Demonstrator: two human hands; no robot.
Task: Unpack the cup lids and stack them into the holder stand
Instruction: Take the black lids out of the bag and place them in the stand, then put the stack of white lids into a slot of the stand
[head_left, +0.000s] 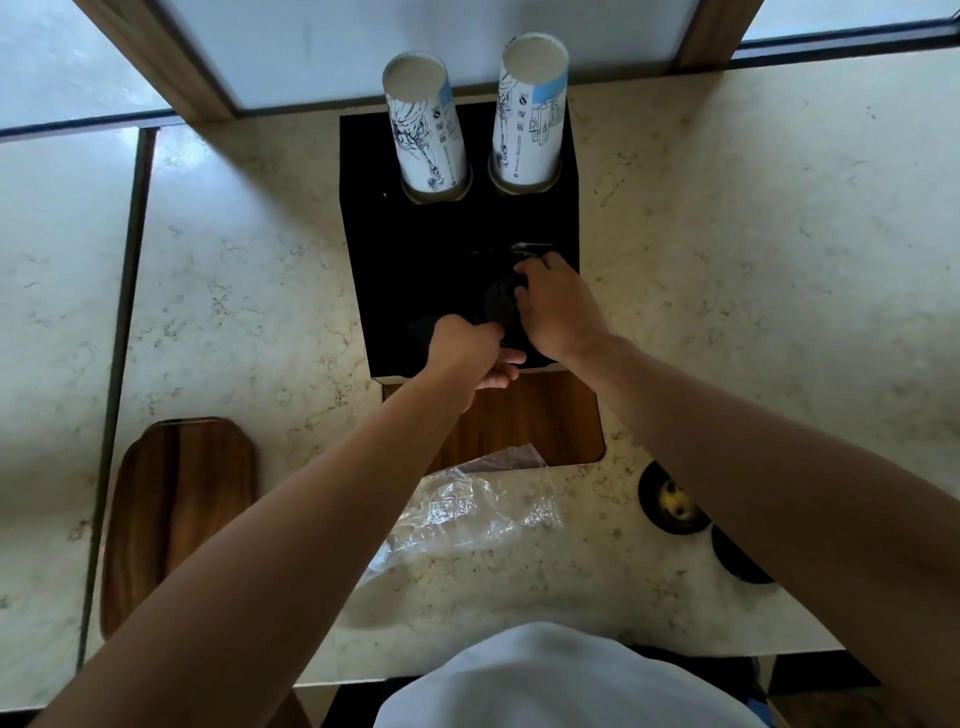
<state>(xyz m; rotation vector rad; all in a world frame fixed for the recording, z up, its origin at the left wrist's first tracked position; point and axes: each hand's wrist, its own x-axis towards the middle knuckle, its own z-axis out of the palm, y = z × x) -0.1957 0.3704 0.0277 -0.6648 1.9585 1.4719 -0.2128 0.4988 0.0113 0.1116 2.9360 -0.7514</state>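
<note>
A black holder stand (415, 249) sits on the marble counter, with two stacks of printed white paper cups (426, 130) (530, 114) in its back holes. Over its front right part, both my hands hold a stack of black cup lids (501, 306). My right hand (556, 306) curls round the stack from the right and above. My left hand (467, 353) grips it from the left and below, fingers under the front edge. Much of the lid stack is hidden by my fingers. An empty clear plastic bag (478, 504) lies crumpled on the counter near me.
A wooden board (176, 509) lies at the near left. A wooden panel (524, 421) sits just in front of the stand. Two round black objects (670, 499) (737, 556) are set in the counter at the near right. Glass panels with wooden frames stand behind the holder.
</note>
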